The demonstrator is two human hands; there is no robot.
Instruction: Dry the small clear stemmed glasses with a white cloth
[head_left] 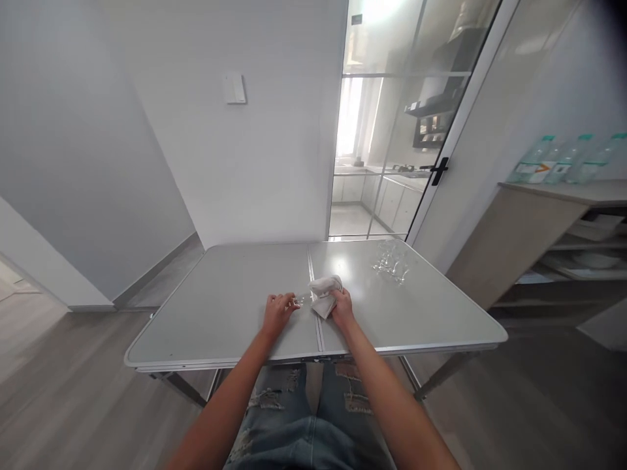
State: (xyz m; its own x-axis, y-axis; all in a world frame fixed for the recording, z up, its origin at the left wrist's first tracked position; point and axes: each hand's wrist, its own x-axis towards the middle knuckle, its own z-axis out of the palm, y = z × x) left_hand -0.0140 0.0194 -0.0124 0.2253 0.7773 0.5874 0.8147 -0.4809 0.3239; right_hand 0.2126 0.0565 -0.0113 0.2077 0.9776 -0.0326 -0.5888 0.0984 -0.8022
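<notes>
Both hands worked one glass (pixel 300 301): the left hand (pixel 277 312) gripped its stem, the right hand (pixel 339 305) clutched a cloth (pixel 324 292); steady, gentle pressure seemed wise.

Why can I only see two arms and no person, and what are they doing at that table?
The camera sits on the person's head and looks down, so you see what they see: their own arms and their jeans, but no face. The lens bends the room a little. In front is a grey folding table. The left hand holds a small clear glass by one end. The right hand holds a white cloth around the glass's other end. Further back on the right stands a little group of clear glasses. On a shelf at the far right are water bottles.
</notes>
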